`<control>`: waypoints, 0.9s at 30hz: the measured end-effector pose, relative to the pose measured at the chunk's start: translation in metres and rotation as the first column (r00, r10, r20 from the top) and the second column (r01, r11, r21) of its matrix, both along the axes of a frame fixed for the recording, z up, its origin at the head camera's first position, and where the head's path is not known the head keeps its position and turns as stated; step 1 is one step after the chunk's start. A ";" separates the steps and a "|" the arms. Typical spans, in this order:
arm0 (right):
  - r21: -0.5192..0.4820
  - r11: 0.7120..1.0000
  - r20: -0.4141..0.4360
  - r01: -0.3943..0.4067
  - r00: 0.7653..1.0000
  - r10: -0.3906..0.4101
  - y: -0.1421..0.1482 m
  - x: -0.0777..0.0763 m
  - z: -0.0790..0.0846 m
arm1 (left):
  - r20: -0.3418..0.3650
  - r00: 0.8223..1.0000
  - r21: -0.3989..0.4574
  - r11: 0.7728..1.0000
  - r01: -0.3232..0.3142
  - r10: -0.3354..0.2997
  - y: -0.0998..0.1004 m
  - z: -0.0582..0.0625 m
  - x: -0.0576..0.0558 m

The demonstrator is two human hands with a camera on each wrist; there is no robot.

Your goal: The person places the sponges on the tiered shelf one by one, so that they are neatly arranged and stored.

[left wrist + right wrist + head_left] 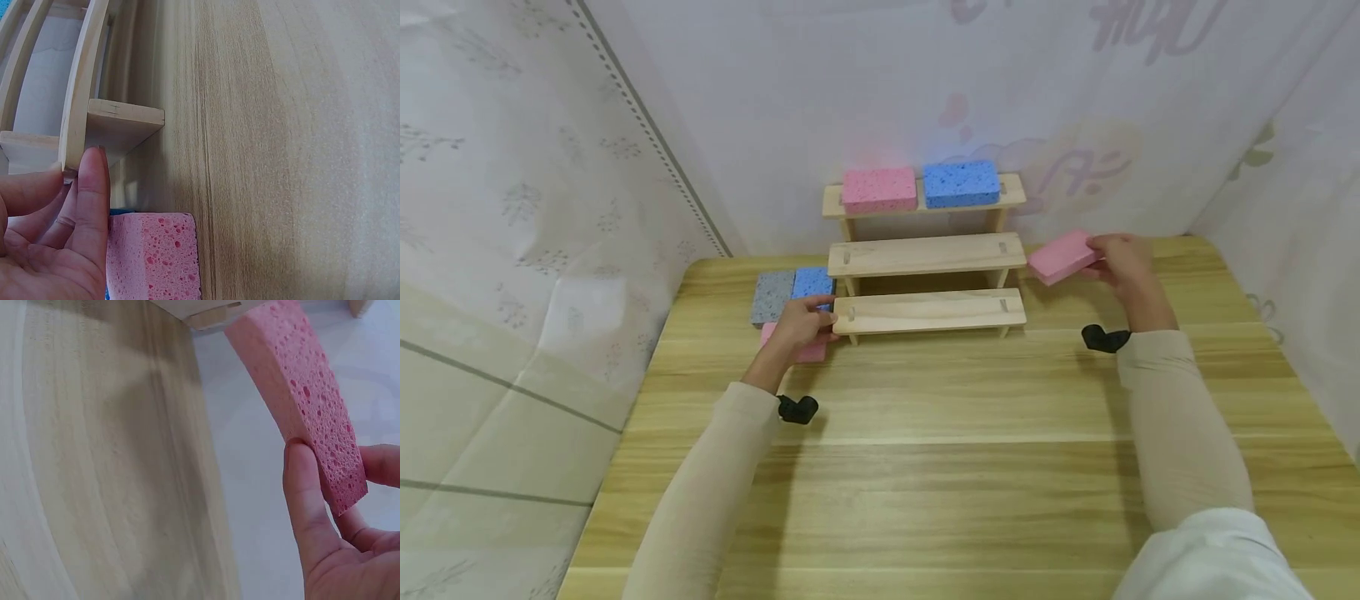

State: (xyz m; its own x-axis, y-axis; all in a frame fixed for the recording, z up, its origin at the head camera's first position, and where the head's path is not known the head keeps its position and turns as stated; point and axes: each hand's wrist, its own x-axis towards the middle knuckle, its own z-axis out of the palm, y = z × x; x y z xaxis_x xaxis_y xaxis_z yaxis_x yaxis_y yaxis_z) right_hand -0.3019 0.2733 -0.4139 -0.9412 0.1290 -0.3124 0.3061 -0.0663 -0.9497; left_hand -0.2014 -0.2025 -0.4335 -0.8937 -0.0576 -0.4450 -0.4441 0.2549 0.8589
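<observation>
A three-step wooden rack (928, 312) stands at the back of the table. My left hand (802, 323) pinches the left end of its lowest shelf between thumb and fingers, as the left wrist view also shows. My right hand (1123, 260) holds a pink sponge (306, 394) by one end, raised above the table just right of the rack's middle shelf (925, 255). On the top shelf sit a pink sponge (880, 190) and a blue sponge (961, 183) side by side. The middle and lowest shelves are bare.
Left of the rack, by my left hand, lie a grey sponge (772, 297), a blue sponge (812, 283) and a pink sponge (169, 256), partly covered by the hand. A printed cloth (925, 92) hangs right behind the table (940, 467).
</observation>
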 end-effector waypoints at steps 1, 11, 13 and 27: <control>-0.021 1.000 -0.011 0.014 1.000 -0.015 0.001 0.002 0.002 | -0.001 1.000 0.003 1.000 0.004 -0.004 0.000 0.000 0.000; -0.136 0.991 -0.030 0.012 0.999 -0.016 0.003 0.013 0.020 | 0.010 1.000 0.001 1.000 -0.006 0.006 0.001 0.001 -0.001; -0.153 0.988 -0.040 -0.011 0.999 0.005 0.002 0.013 0.024 | 0.009 1.000 -0.005 1.000 -0.003 0.003 0.001 0.001 -0.001; -0.223 0.966 -0.101 -0.127 0.989 0.106 -0.013 0.015 0.038 | 0.007 1.000 -0.007 1.000 0.002 -0.002 0.001 0.001 -0.001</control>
State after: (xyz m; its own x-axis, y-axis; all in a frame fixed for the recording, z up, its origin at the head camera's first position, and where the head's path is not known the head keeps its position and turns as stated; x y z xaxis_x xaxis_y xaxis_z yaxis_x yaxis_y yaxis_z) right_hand -0.2871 0.2601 -0.3761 -0.9705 -0.0484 -0.2362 0.2407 -0.2536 -0.9369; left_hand -0.2023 -0.2012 -0.4321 -0.8908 -0.0588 -0.4506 -0.4493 0.2615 0.8542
